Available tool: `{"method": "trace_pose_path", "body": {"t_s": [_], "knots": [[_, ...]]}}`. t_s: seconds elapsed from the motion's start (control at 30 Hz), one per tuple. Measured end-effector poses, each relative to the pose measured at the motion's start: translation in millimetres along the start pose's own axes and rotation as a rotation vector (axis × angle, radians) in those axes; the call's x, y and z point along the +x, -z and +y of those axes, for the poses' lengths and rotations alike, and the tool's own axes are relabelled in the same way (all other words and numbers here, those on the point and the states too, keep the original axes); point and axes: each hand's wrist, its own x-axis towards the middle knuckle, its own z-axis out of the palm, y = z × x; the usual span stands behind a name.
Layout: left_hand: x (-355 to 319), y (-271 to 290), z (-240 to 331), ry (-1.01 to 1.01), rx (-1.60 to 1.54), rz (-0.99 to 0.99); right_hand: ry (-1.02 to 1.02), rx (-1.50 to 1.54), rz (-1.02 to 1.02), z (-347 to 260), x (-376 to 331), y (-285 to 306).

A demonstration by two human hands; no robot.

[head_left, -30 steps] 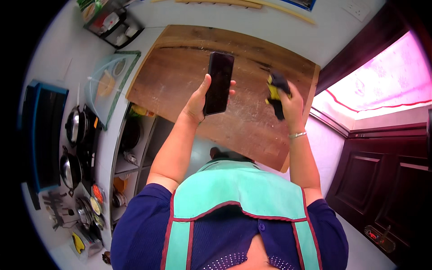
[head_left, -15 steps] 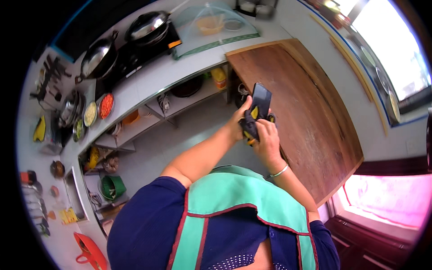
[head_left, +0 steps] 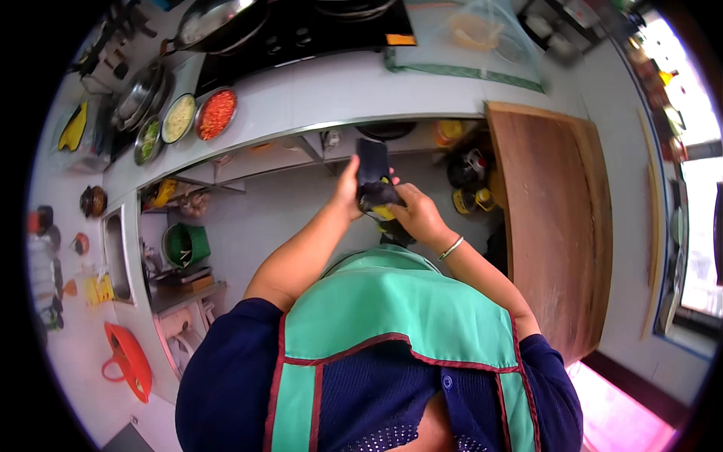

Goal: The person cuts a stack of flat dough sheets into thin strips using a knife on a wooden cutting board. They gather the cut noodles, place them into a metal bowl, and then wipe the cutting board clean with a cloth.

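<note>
In front of my chest, my left hand (head_left: 347, 188) is closed round a dark smartphone (head_left: 373, 160), its thumb along the left edge and fingertips showing at the right. Just below the phone hangs a black bundle with yellow patches (head_left: 379, 197), maybe cloth or straps; its exact kind is unclear. The fingers of my right hand (head_left: 422, 216), which has a pale bangle on its wrist, pinch this bundle at its right side. Part of the bundle is hidden behind those fingers.
Along the counter (head_left: 301, 90) stand bowls of red pieces (head_left: 217, 114), pale pieces (head_left: 178, 118) and green pieces (head_left: 147, 141). A black stove (head_left: 301, 34) with pans is behind. To the right is a wooden tabletop (head_left: 557, 226); a green basket (head_left: 187, 245) sits low at left.
My view has turned right, so the counter and wooden tabletop sit differently in it. Both hands have shifted left in the picture, still holding the phone and the black-and-yellow bundle.
</note>
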Motion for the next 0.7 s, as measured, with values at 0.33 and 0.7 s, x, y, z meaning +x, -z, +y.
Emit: {"method": "trace_pose_path", "body": {"t_s": [0.33,0.7], "knots": [[-11.2,106.7,212.1,-0.329,0.045,0.428,-0.123,0.002,0.068,14.6,243.9,-78.0],[47.2,257.9,313.9,-0.427,0.772,1.008,0.088,-0.666,-0.223,86.5,365.7,-246.6]]}}
